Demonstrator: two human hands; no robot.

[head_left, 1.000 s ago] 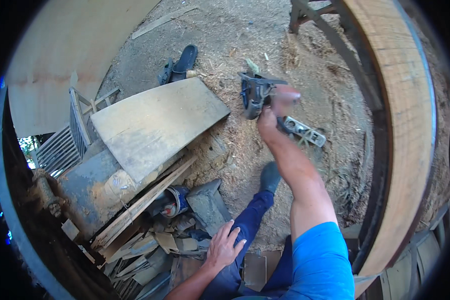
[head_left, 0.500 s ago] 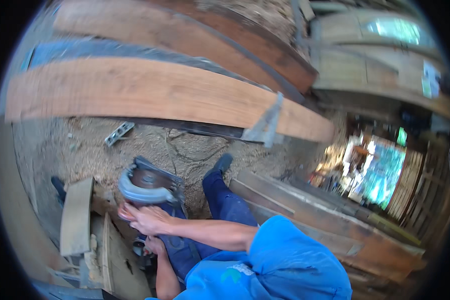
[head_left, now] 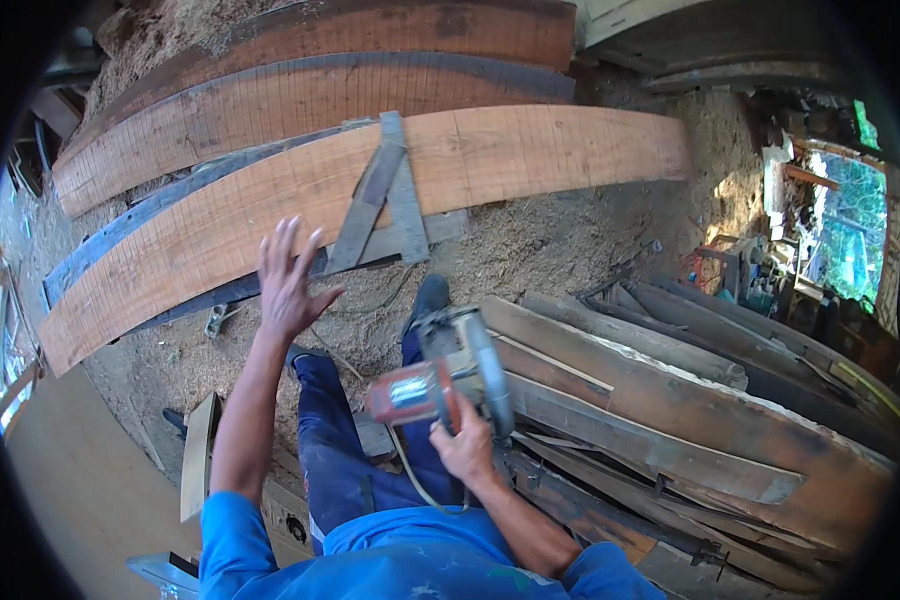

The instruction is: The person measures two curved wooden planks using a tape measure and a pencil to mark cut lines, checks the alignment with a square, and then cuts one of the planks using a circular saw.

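Observation:
My left hand (head_left: 290, 292) is raised in front of the long light-brown plank (head_left: 530, 150), its fingers spread and nothing in them. In my right hand (head_left: 464, 447) is the rear handle of a circular saw (head_left: 410, 392) with a red motor body and a grey metal guard. The saw hangs in the air over my legs, apart from the plank, with its cord (head_left: 410, 468) looping down toward my lap. Two grey wood strips (head_left: 402, 190) lie across the plank and meet near its far edge.
More broad brown boards (head_left: 300, 110) lie behind the plank. Stacked timber (head_left: 670, 400) fills the right side. Sawdust (head_left: 530, 240) covers the ground around my feet. A small metal-coloured piece (head_left: 216, 320) lies by the plank's near edge, and a short board (head_left: 199, 455) stands at my left.
My right hand has carried the saw from the left side over to the right. My left hand, formerly low beside the saw, is now raised and open. The view has turned.

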